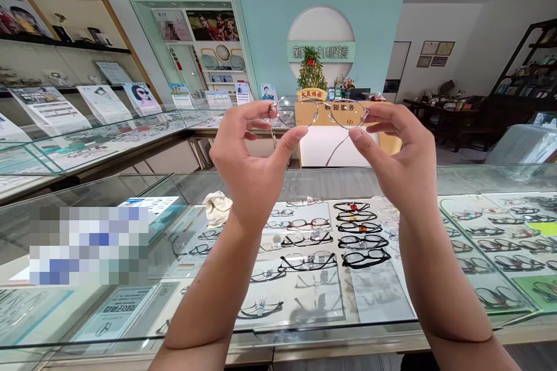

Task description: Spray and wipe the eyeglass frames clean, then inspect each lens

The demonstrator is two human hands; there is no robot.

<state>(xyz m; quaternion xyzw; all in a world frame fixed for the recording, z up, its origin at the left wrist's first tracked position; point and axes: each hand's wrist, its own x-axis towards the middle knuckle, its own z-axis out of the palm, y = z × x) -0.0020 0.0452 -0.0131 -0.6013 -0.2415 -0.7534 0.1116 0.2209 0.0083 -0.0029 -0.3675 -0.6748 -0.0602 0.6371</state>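
Note:
A pair of thin-rimmed eyeglasses (322, 102) is held up in the air above the glass counter, lenses side by side. My left hand (256, 156) pinches its left end near the hinge, thumb stretched below the left lens. At the other end my right hand (398, 153) grips the frame by the right hinge, with the thumb low under the right lens. Slim temples hang down below the rims, one slanting beneath the right lens. The frame is roughly level, and the background shows through both lenses.
Below my arms, a glass display case (304, 324) holds rows of eyeglasses, with black frames (365, 258) among them. A cream cloth (217, 208) lies near its back edge. Another glass case (87, 151) runs along the left. Farther off stands a cashier desk (322, 148) with a potted plant (311, 72).

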